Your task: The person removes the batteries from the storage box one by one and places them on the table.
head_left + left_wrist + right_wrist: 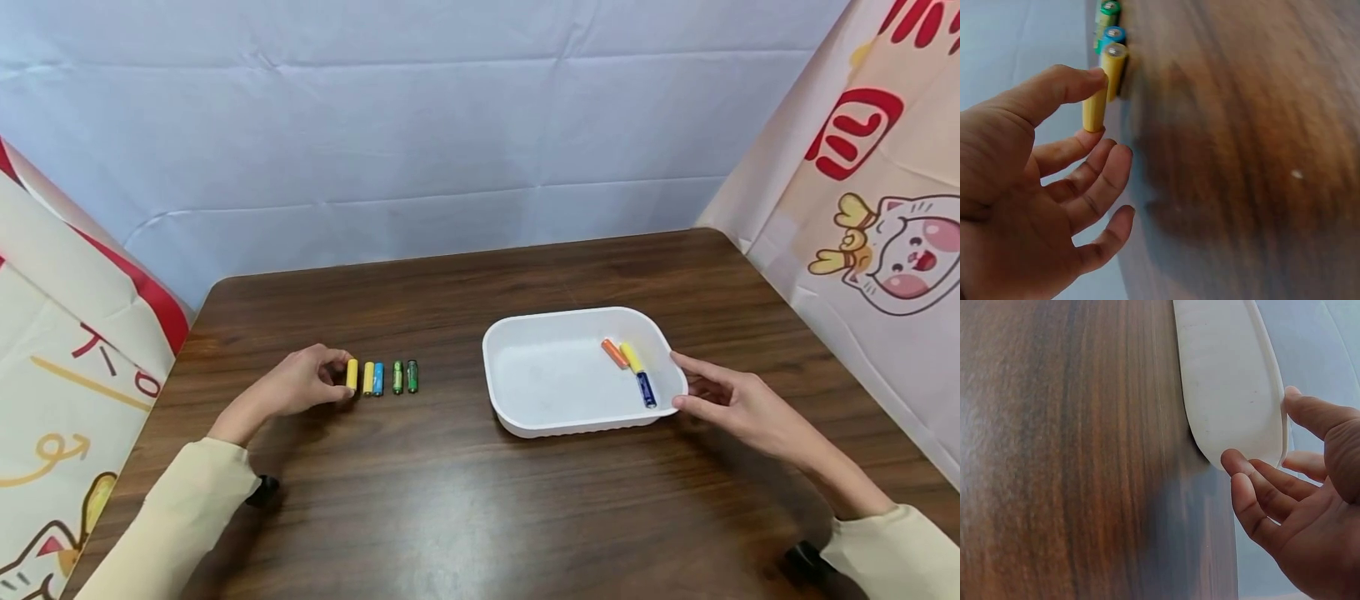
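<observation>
My left hand (306, 382) pinches a yellow battery (352, 374) between thumb and forefinger, the other fingers loosely bent. Just right of it, a second yellow battery (368, 378) and a blue one (378, 379) stand side by side. Farther along the row are a light green battery (397, 377) and a dark green one (412, 377). At the tray's right end, my right hand (738, 407) touches the outside of the white plastic tray (581, 429), with relaxed fingers spread and thumb at the rim. Inside lie an orange battery (615, 353) and a yellow-and-navy pair (638, 374).
Everything is on a brown wood-grain table (450, 517). A pale cloth (420, 133) hangs behind its far edge. Printed cartoon cloths (885, 200) flank both sides. Dark bands (262, 490) show at the cream sleeves (176, 508).
</observation>
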`<state>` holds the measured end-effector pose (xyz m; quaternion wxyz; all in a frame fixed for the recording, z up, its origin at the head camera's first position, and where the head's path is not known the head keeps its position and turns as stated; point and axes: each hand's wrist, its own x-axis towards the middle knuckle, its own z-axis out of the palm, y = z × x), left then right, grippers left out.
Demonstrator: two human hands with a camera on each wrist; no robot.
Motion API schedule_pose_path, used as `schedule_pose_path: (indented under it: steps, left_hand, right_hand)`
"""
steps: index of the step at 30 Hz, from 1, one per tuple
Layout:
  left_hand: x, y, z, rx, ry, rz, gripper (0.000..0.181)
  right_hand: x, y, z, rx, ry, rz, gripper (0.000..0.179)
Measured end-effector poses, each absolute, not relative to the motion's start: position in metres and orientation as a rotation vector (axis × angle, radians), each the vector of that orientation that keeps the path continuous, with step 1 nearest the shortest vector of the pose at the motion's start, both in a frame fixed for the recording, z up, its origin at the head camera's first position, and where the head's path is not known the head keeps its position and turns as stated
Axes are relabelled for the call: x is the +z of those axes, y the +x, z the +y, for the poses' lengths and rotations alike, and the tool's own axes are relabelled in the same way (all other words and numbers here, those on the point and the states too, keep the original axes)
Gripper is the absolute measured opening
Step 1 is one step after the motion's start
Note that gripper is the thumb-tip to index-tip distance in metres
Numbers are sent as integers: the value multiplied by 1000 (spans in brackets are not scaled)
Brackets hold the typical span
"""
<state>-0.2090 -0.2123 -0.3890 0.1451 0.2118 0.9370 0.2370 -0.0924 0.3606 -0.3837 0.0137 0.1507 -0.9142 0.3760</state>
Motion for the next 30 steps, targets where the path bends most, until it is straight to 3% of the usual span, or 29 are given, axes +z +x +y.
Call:
schedule_pose_path:
  steps: [14, 30]
  left_hand:
    - [-395, -205, -208, 525, 586, 2809, 49]
    - [-390, -203, -208, 565, 570, 2717, 74]
  right_hand:
    - [-383, -93, 361, 1178, 478, -2845, 56]
    - [-383, -93, 361, 1156, 506, -2826, 55]
